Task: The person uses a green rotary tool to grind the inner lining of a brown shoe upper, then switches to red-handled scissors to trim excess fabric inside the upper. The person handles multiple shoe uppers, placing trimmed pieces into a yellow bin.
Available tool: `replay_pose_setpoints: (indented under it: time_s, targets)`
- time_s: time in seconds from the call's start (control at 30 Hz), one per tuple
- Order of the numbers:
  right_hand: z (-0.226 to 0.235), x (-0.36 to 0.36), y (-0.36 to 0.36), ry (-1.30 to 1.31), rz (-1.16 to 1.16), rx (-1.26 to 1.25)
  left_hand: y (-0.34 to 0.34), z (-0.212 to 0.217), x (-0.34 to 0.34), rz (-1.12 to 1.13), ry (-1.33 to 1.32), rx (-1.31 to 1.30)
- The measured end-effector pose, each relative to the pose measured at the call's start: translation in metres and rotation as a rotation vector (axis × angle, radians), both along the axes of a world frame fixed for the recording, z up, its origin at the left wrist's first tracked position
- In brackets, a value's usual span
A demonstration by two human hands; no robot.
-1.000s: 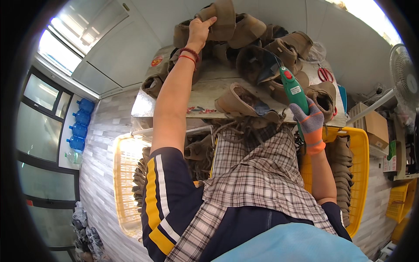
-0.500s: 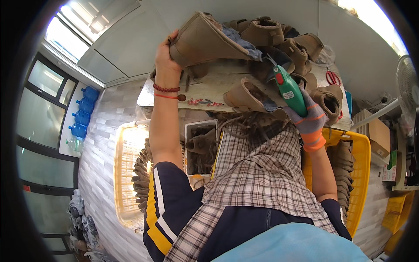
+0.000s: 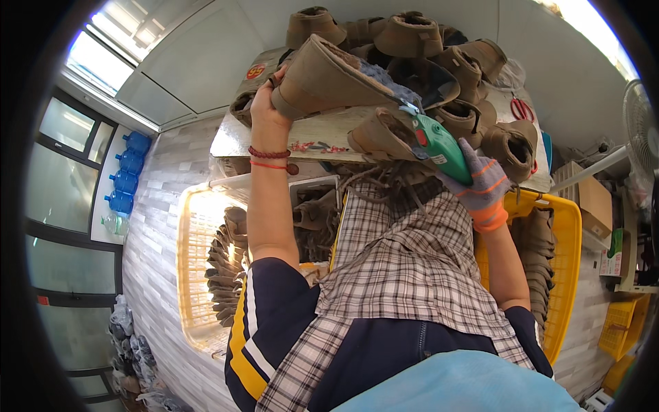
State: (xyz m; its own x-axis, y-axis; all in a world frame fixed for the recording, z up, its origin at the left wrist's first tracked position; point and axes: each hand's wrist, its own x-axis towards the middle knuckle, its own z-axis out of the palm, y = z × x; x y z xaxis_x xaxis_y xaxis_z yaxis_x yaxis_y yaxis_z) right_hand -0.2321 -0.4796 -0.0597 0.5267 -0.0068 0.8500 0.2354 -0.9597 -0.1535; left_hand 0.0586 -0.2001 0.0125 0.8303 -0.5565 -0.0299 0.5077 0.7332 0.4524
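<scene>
My left hand [image 3: 270, 104], bare, grips the narrow end of a brown boot upper [image 3: 328, 77], held tilted above the table. Blue-grey fluffy lining [image 3: 384, 77] shows along its right-hand opening. In my right hand [image 3: 480, 180], in a grey and orange knit glove, is a green handheld power tool [image 3: 443, 150] that looks like electric scissors, with a red button. Its metal tip is at the lower right edge of the lining; whether it touches cannot be made out. Just below, another lined upper [image 3: 382, 136] lies on the table.
Several brown uppers [image 3: 409, 36] crowd the back and right of the table [image 3: 233, 141]. Red-handled scissors [image 3: 522, 108] lie at the right. Baskets of stacked uppers, one pale [image 3: 189, 275] and one yellow [image 3: 566, 288], flank my lap. A fan [image 3: 642, 130] stands far right.
The power tool has moved left and slightly down, bringing its tip to the lining's edge. The held upper has shifted slightly right and down. More of the table's back shows.
</scene>
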Motion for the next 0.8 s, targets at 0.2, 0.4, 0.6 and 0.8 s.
replay_pose_setpoints:
  time_s: [0.2,0.4,0.6,0.8]
  targets:
    - [0.005,0.001,0.006,0.011,0.038,0.055,-0.008,-0.015,-0.007,-0.112,0.059,-0.047]
    - [0.007,0.002,0.007,-0.006,0.097,0.105,-0.016,-0.016,-0.018,-0.212,0.089,-0.158]
    - [0.015,0.000,0.013,0.020,0.114,0.163,-0.038,0.005,-0.047,0.092,0.080,0.129]
    - [0.027,-0.002,0.022,0.079,0.123,0.247,-0.032,0.009,-0.061,-0.097,-0.041,-0.073]
